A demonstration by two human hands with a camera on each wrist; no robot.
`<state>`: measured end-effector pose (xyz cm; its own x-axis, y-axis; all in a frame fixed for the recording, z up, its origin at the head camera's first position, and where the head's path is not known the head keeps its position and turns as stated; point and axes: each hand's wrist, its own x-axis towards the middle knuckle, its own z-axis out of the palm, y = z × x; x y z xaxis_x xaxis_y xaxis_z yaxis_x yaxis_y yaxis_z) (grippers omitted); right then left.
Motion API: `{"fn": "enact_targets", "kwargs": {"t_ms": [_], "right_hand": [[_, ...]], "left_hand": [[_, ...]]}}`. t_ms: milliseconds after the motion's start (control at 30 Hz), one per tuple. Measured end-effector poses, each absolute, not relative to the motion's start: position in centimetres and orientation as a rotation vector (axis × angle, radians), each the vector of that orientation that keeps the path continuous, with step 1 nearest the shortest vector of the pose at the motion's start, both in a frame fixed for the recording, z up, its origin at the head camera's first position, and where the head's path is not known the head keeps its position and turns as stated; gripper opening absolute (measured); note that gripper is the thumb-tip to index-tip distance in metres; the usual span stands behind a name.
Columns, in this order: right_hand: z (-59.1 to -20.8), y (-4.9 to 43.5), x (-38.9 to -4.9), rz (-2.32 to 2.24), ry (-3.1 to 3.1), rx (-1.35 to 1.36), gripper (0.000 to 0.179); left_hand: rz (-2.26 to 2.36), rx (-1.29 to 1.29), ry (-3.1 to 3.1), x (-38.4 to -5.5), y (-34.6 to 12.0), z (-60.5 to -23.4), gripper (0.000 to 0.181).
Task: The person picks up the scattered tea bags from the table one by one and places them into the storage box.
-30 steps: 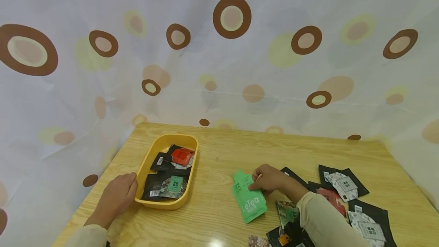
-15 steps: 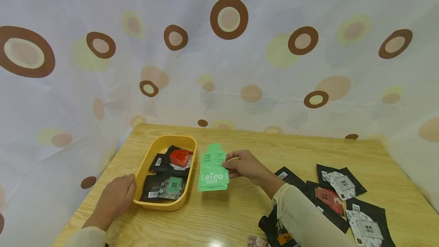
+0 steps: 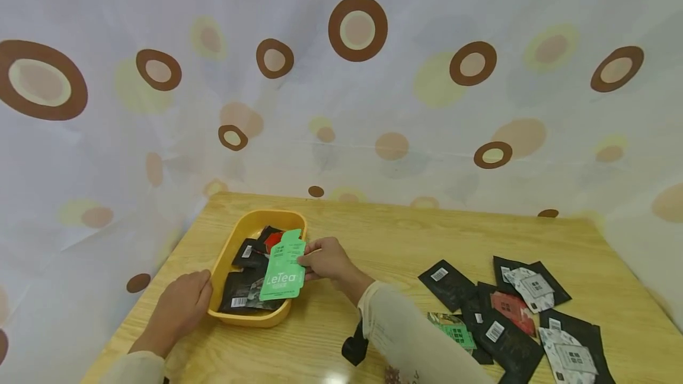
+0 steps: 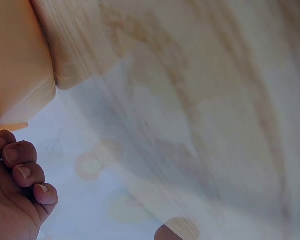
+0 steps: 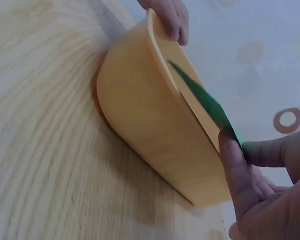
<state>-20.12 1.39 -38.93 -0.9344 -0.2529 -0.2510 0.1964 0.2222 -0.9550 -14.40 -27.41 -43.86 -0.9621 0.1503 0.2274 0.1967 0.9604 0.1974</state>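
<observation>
A yellow plastic bin (image 3: pixel 261 320) stands at the left of the wooden table, with several black tea packets (image 3: pixel 235 289) inside. At its left side my left hand (image 3: pixel 178 307) grips the rim, fingers curled in the left wrist view. My right hand (image 3: pixel 331 262) pinches a flat green LeTea packet (image 3: pixel 283 277) by its right edge, between thumb and fingers. That packet is above the bin's right half and covers part of the contents. From the right wrist, the green packet (image 5: pixel 202 95) appears tilted over the bin's rim.
On the right of the table lie several loose packets: black ones (image 3: pixel 507 339), a red-labelled one (image 3: pixel 513 312), white-labelled ones (image 3: pixel 573 357) and a green-labelled one (image 3: pixel 459 333). A patterned cloth (image 3: pixel 400 93) hangs behind the table. A black strap piece (image 3: pixel 354 348) hangs under the right wrist.
My right hand has lifted the green packet from the table's middle and carried it left over the bin. My left hand has stayed at the bin's rim.
</observation>
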Motion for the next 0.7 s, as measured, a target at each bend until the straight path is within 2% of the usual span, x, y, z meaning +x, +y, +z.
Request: {"fn": "enact_targets", "kwargs": {"t_ms": [233,400,567,700], "right_hand": [[-39.2,-1.3,-19.0,-1.851,2.13,-0.128,0.009],[-40.1,-1.0,-18.8,-1.845,2.078,-0.295,0.024],[-39.5,0.4,-18.0,-1.743,2.035,-0.413,0.045],[-38.9,2.7,-17.5,-1.728,2.074,-0.468,0.049]], "left_hand": [[-0.369,-0.241,-2.911,-14.2,-27.4,-44.2,0.028],[-0.372,-0.25,-2.897,-14.0,-27.4,-44.4,0.028],[-0.339,-0.268,-2.873,-13.9,-27.5,-44.4,0.028],[-0.342,-0.279,-2.864,-14.0,-27.4,-44.1,0.027]]}}
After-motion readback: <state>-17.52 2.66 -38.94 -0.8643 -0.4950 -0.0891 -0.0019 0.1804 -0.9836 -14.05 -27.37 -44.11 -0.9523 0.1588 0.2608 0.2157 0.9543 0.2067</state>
